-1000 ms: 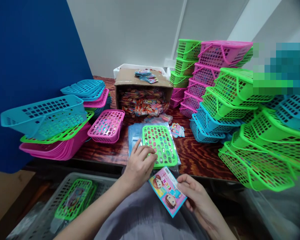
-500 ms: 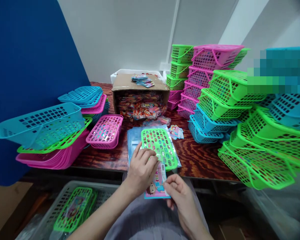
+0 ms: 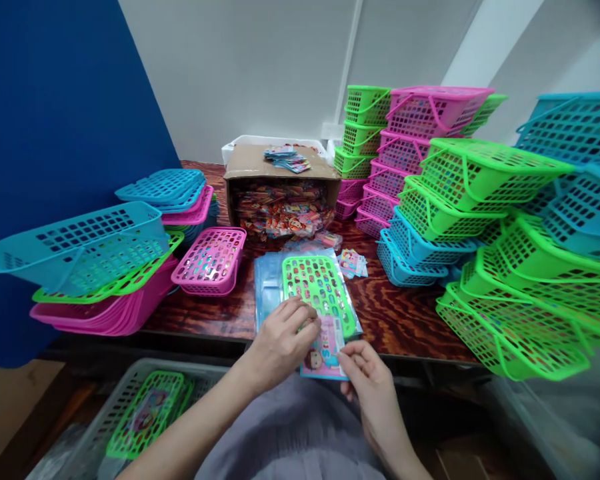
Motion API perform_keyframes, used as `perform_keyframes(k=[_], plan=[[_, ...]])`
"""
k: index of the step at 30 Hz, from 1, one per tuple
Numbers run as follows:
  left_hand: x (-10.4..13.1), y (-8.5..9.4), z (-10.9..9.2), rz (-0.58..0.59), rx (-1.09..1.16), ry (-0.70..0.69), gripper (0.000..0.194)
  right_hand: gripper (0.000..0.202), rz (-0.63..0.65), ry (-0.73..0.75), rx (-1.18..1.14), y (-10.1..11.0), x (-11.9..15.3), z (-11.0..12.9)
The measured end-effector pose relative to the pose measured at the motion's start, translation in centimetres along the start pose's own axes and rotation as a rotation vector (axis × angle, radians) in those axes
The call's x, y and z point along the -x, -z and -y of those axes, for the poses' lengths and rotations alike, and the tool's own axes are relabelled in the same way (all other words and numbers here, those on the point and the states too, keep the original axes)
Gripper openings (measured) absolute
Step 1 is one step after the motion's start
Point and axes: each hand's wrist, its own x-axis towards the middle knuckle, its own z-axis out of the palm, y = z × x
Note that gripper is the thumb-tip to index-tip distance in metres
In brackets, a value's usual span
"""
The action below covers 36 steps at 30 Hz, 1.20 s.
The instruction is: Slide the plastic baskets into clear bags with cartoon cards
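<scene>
A pink and blue sticker card (image 3: 325,353) is held between my two hands at the table's front edge. My left hand (image 3: 287,340) has its curled fingers on the card's upper left corner. On the card's right edge, my right hand (image 3: 367,373) pinches with thumb and fingers. Just beyond them a green lattice lid (image 3: 317,287), with small colourful items showing through its holes, lies in a clear plastic bag. Blue-tinted plastic bags (image 3: 266,293) lie under it. Several small cards (image 3: 353,263) rest to its right.
An open cardboard box (image 3: 280,163) of packets stands behind. Stacked baskets (image 3: 445,200) fill the right side; empty baskets (image 3: 95,250) and lids (image 3: 163,187) are at the left. A pink lidded basket (image 3: 210,263) sits nearer. A grey crate (image 3: 123,393) is below the table.
The sticker card has moved slightly up and right with both hands, closer to the green lid. My left fingers are more curled than before.
</scene>
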Motion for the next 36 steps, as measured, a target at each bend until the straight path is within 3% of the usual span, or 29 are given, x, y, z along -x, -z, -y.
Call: perform_keyframes(k=[4, 7, 11, 14, 16, 20, 24, 30, 36], plan=[[0.0, -0.3, -0.1, -0.021, 0.011, -0.003, 0.015, 0.039, -0.085, 0.104, 0.056, -0.5, -1.7, 0.5], [0.2, -0.3, -0.2, -0.015, 0.006, 0.003, 0.014, 0.046, -0.064, 0.238, 0.300, 0.4, -1.5, 0.2], [0.8, -0.4, -0.2, -0.017, 0.015, 0.033, 0.013, 0.051, -0.012, 0.617, 0.789, 2.5, 1.0, -1.4], [1.1, -0.4, -0.3, -0.036, 0.022, 0.045, 0.013, 0.056, 0.022, 0.973, 0.934, 3.0, 2.6, -2.2], [1.2, -0.5, -0.4, -0.054, 0.024, 0.051, 0.014, 0.055, 0.062, 1.110, 1.024, 2.3, 2.9, -2.3], [1.2, -0.6, -0.8, -0.093, 0.038, 0.051, 0.014, 0.059, 0.026, 1.144, 1.189, 0.0, 2.1, -2.3], [1.5, -0.8, -0.8, -0.123, 0.049, 0.049, 0.017, 0.060, 0.015, 1.111, 1.203, -1.3, 0.2, -2.0], [1.4, -0.6, -0.8, -0.152, 0.032, 0.056, 0.019, 0.059, 0.112, 1.066, 1.229, -1.8, -3.3, -0.6], [1.5, -0.9, -0.9, -0.149, 0.035, 0.075, 0.019, 0.062, 0.133, 1.041, 1.252, -1.9, -5.1, 0.1]])
